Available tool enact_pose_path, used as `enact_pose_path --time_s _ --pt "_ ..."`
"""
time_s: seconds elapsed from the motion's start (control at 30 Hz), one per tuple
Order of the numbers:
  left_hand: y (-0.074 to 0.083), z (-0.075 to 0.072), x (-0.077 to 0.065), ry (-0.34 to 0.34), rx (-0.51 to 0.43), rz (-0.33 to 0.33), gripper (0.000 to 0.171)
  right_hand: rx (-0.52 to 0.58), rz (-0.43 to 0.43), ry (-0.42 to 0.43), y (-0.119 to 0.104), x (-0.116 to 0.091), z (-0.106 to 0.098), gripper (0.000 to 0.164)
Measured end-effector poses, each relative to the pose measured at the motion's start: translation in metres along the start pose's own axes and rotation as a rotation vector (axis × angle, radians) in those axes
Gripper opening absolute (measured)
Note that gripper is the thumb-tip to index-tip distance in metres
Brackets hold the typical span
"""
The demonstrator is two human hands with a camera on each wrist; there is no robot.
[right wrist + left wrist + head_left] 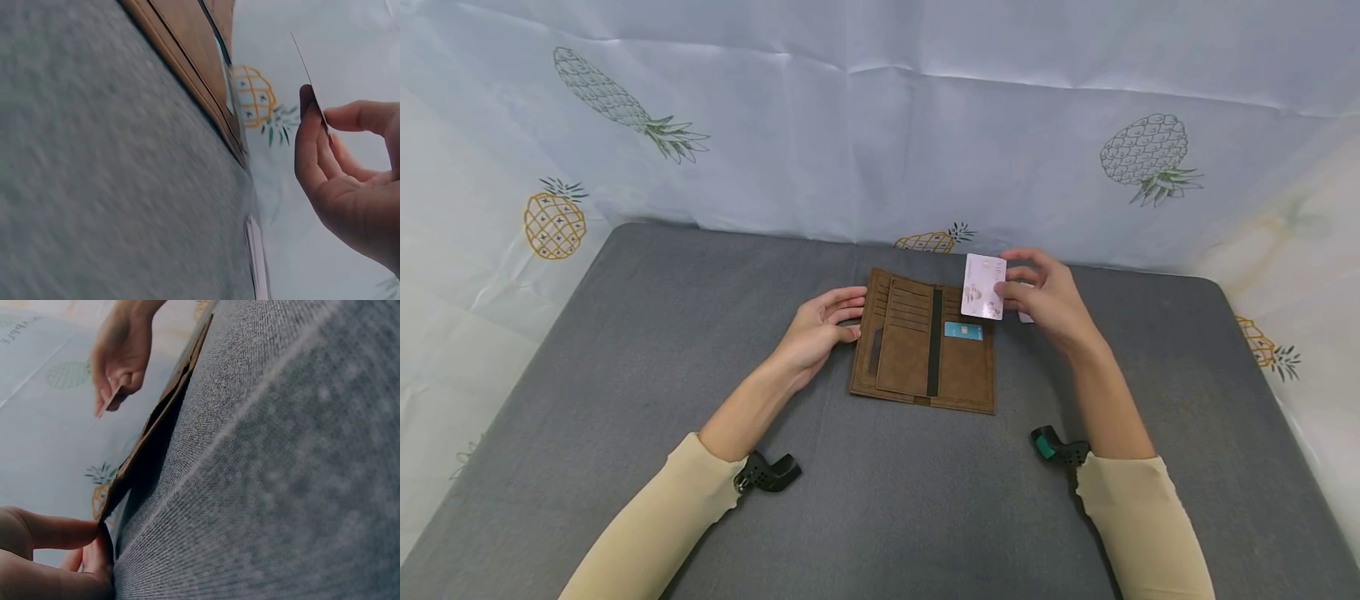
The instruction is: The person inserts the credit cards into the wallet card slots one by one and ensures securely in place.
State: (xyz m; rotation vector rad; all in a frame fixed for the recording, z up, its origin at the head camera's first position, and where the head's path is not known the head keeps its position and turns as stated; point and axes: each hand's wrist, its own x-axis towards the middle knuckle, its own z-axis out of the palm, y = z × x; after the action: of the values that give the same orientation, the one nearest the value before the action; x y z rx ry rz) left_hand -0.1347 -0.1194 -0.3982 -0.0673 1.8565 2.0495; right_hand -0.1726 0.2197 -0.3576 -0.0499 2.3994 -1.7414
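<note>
A brown bifold wallet point(904, 354) lies opened out on the table, card slots showing on both halves and a dark strip near its fold. My left hand point(822, 327) grips the wallet's left edge, which stands raised off the cloth in the left wrist view; the thumb point(69, 532) is on one side and the fingers on the other. A blue card point(963, 331) pokes out of a slot on the right half. Above that half, my right hand point(1048, 298) pinches a pink card point(982, 287) between thumb and fingers. In the right wrist view the card point(309, 78) appears edge-on.
Partly hidden behind my right hand, more pale pink cards point(257, 259) lie on the table right of the wallet. Grey cloth covers the table point(880, 500). A pineapple-print curtain point(820, 150) hangs along its far edge. Each wrist wears a black camera mount point(775, 472).
</note>
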Motion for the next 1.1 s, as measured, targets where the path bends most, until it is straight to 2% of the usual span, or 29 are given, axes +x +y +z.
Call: enact_pose_path --time_s 0.23,0.7,1.1 --pt "0.000 0.001 0.001 -0.002 -0.003 0.002 0.072 0.040 -0.011 0.012 -0.001 0.001 0.013 0.047" --pt "0.000 0.002 0.001 -0.001 0.007 -0.007 0.072 0.110 0.002 -0.048 -0.001 0.000 0.031 0.032" --pt "0.001 0.005 -0.003 -0.003 0.041 -0.011 0.071 0.135 -0.004 -0.097 -0.002 0.000 0.042 0.033"
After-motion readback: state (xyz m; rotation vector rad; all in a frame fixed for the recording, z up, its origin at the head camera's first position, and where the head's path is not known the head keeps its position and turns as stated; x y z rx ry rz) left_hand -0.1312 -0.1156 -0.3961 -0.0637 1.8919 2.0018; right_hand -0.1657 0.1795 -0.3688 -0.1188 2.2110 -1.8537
